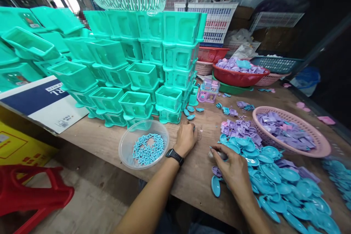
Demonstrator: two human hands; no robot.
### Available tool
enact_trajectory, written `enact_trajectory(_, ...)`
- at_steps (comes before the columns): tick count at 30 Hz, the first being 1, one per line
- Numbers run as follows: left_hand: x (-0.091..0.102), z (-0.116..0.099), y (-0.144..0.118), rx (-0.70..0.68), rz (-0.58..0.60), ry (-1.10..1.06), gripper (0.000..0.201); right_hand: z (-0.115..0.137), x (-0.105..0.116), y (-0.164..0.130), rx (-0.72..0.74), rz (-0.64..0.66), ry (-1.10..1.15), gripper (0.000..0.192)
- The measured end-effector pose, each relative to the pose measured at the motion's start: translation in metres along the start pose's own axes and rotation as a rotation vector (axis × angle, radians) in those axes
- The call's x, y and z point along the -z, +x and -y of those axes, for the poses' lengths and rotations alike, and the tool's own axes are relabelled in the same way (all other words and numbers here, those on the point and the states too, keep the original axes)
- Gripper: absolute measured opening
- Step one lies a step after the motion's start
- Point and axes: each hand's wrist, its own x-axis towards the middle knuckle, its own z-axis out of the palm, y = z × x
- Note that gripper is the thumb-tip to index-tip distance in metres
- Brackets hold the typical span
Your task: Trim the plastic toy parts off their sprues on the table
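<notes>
My left hand, with a black watch on the wrist, rests knuckles-up on the wooden table, its fingers curled over something small that I cannot make out. My right hand is closed around a small grey-white object at the edge of a heap of blue oval plastic pieces. A clear round tub holding several tiny blue parts sits just left of my left hand. A purple piece lies under my right thumb.
Stacks of teal plastic boxes fill the table's left and back. A pink basket and a red basket hold purple pieces. Loose purple parts lie between them. A red stool stands on the floor at left.
</notes>
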Motion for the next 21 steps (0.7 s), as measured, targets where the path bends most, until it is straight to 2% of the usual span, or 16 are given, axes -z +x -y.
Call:
enact_trajectory(4,0.0,0.001,-0.008,0.011,-0.013,-0.053,0.025,-0.004,0.001,-0.001,-0.09,-0.057,0.017,0.039)
enact_trajectory(7,0.0,0.003,-0.007,0.031,-0.008,-0.109,0.028,-0.004,0.001,-0.001,-0.103,-0.094,0.028,0.043)
enact_trajectory(12,0.0,0.001,-0.012,0.051,-0.02,-0.161,0.015,0.003,-0.001,0.001,-0.088,-0.137,0.025,0.046)
enact_trajectory(18,0.002,-0.011,-0.036,0.049,-0.133,-0.715,0.005,0.019,-0.007,0.003,-0.093,-0.194,0.074,0.041)
enact_trajectory(21,0.001,-0.016,-0.046,0.041,-0.166,-0.848,0.01,0.026,-0.009,0.004,-0.102,-0.229,0.104,0.04)
